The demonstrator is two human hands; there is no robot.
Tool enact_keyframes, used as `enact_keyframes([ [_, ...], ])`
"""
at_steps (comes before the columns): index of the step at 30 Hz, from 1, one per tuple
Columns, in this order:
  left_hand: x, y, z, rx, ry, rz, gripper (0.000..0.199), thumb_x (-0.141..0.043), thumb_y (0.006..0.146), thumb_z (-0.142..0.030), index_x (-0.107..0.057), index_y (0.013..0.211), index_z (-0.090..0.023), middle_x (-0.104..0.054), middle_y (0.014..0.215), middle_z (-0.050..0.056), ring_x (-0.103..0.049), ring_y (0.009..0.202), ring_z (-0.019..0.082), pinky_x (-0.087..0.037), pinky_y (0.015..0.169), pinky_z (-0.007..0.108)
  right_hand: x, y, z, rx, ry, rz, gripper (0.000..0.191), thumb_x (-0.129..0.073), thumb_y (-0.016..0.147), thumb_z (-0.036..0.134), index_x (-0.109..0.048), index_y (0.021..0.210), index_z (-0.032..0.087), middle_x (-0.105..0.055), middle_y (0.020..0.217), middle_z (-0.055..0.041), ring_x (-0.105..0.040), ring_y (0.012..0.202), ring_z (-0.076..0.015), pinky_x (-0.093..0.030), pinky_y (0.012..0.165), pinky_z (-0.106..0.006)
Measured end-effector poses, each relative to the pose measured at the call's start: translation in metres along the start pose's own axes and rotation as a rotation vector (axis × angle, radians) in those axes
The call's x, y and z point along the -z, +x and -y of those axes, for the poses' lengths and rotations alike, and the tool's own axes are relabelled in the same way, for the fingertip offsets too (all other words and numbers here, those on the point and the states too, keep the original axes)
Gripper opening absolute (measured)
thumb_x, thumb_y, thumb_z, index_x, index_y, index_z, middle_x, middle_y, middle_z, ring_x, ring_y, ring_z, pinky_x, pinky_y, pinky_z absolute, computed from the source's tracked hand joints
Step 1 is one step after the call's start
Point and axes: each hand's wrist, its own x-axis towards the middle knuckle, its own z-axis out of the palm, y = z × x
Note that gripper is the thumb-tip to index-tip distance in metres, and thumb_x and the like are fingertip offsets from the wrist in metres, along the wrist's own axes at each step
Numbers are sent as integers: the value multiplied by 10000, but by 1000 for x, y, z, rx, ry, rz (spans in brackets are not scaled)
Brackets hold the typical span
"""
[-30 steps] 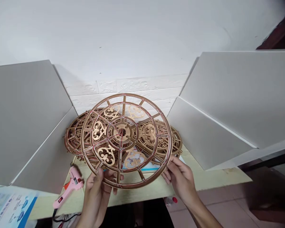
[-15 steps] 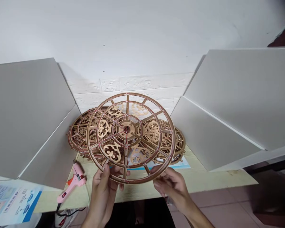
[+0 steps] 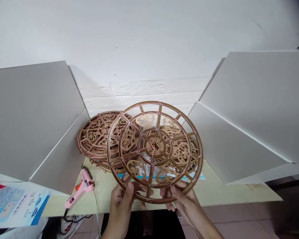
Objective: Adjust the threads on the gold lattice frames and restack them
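Observation:
A large round bronze openwork frame (image 3: 156, 146), with scroll ornaments and thin red wires along its spokes, is held up, its near edge lower. My left hand (image 3: 126, 199) grips its near rim at the left, thumb on top and fingers beneath. At the right of the near rim, my right hand (image 3: 180, 197) is closed on the same frame. Behind it on the left lies a stack of similar round frames (image 3: 99, 132). More round pieces (image 3: 195, 152) show through and beyond the held frame at the right.
A pink glue gun (image 3: 81, 189) with a cord rests at the left of the pale wooden table (image 3: 229, 192). Grey panels stand at the left (image 3: 35, 119) and right (image 3: 254, 103). A printed sheet (image 3: 17, 205) is at the lower left.
The held frame has shifted right relative to the stack and turned a little. My right hand's thumb now lies over the rim. The view has moved slightly.

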Motion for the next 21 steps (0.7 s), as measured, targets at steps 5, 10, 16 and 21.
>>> enact_keyframes([
  [5, 12, 3, 5, 13, 131, 70, 300, -737, 735, -491, -760, 846, -213, -736, 803, 49, -674, 788, 183, -546, 719, 248, 7, -6, -2, -20, 10, 16, 371, -742, 718, 495, -674, 660, 135, -575, 579, -30, -470, 378, -70, -325, 357, -181],
  [10, 24, 12, -4, -30, 107, -17, 319, -754, 714, -494, -766, 900, -236, -742, 882, 43, -660, 858, 181, -513, 817, 246, 5, -16, 6, -89, -59, -90, 450, -760, 663, 560, -668, 605, 123, -557, 573, -29, -460, 398, -56, -337, 386, -178],
  [16, 29, 20, -22, -130, 190, -86, 372, -782, 686, -469, -743, 961, -222, -717, 897, 44, -602, 690, 147, -506, 611, 218, 18, -19, -2, -48, -158, 38, 473, -684, 735, 582, -707, 642, 119, -590, 561, -62, -470, 408, -93, -372, 399, -221],
  [21, 28, 20, -24, -124, 251, -119, 322, -818, 658, -419, -749, 844, -166, -644, 647, 12, -525, 532, 112, -453, 511, 196, 31, -17, -13, 4, -222, 134, 434, -620, 820, 526, -706, 678, 125, -617, 597, -78, -518, 446, -111, -399, 421, -221],
])
